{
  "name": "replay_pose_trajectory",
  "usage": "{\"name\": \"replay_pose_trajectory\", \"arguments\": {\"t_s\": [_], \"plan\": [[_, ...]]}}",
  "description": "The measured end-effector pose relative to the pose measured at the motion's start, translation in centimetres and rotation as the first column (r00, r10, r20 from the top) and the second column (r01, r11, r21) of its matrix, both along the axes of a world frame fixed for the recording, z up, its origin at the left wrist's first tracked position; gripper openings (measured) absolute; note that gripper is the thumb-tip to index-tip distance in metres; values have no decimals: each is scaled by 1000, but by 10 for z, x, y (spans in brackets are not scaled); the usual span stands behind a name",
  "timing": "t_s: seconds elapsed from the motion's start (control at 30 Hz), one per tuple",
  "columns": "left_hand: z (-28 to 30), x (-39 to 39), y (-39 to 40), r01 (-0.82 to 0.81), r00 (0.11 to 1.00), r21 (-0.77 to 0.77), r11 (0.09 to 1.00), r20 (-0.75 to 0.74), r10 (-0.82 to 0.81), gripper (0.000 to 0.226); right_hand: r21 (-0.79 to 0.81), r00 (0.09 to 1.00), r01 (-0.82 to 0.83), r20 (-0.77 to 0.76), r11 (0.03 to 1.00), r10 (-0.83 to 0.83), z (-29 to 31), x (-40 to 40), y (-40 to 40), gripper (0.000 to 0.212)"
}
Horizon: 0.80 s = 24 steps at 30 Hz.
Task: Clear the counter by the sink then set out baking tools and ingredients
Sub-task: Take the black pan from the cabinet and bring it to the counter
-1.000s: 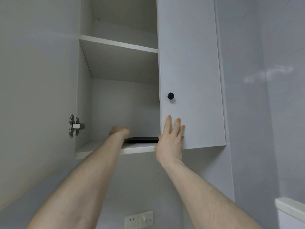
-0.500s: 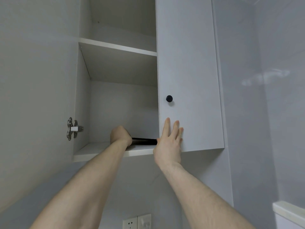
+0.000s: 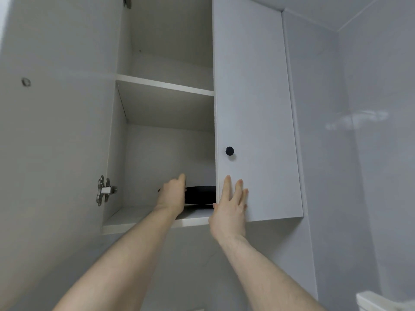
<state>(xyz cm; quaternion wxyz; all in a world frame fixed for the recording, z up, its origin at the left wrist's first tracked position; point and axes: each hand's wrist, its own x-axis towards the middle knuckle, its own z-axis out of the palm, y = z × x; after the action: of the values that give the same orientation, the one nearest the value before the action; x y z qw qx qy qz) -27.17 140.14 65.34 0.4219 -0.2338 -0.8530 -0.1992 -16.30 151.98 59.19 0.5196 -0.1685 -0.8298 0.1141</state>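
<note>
A: Item one, wall cabinet (image 3: 258, 108). Condition?

B: Left door (image 3: 56, 131) swung wide, hinge plate (image 3: 103, 190) showing. Right door closed, black knob (image 3: 229, 151) on it. Upper shelf (image 3: 164, 85) shows nothing on it from this angle.

A: Item two, contents of the bottom shelf (image 3: 143, 217)?

B: One flat, round, black object (image 3: 199, 195), possibly a baking pan or tray; too little shows to name it. It sits at the right of the open compartment, partly hidden behind the closed door's edge and apparently raised off the shelf.

A: Item three, hands?

B: Left hand (image 3: 173, 194), reached into the compartment, its grip closed round the near edge of the black object. Right hand (image 3: 231, 209), fingers (image 3: 228, 187) straight and spread, pressed flat on the lower corner of the closed door, gripping nothing.

A: Item four, progress against the task?

B: Judged early in the setting-out stage. One tool is in hand but not out of the cabinet. The table by the sink is out of view, so whether it has been cleared cannot be told.

A: Outstanding?

B: Likely: draw the object out, carry it down to the table, then fetch the remaining tools and the ingredients. None of those are visible here.
</note>
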Motion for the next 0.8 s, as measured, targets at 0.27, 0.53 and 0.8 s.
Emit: {"name": "replay_pose_trajectory", "arguments": {"t_s": [0.27, 0.53, 0.8], "plan": [[8, 5, -19, 92, 994, 31, 995, -65, -90, 29, -89, 994, -88, 54, 992, 93, 10, 18, 0, 91], [2, 21, -50, 65, 987, 244, 968, -158, -27, 20, 294, 996, -83, 53, 952, 70, 39, 35, -23, 86], [-5, 50, -73, 97, 957, 299, 949, -289, -7, 25, 300, 982, -149, 159, 942, 105, 89, 33, -59, 36]]}}
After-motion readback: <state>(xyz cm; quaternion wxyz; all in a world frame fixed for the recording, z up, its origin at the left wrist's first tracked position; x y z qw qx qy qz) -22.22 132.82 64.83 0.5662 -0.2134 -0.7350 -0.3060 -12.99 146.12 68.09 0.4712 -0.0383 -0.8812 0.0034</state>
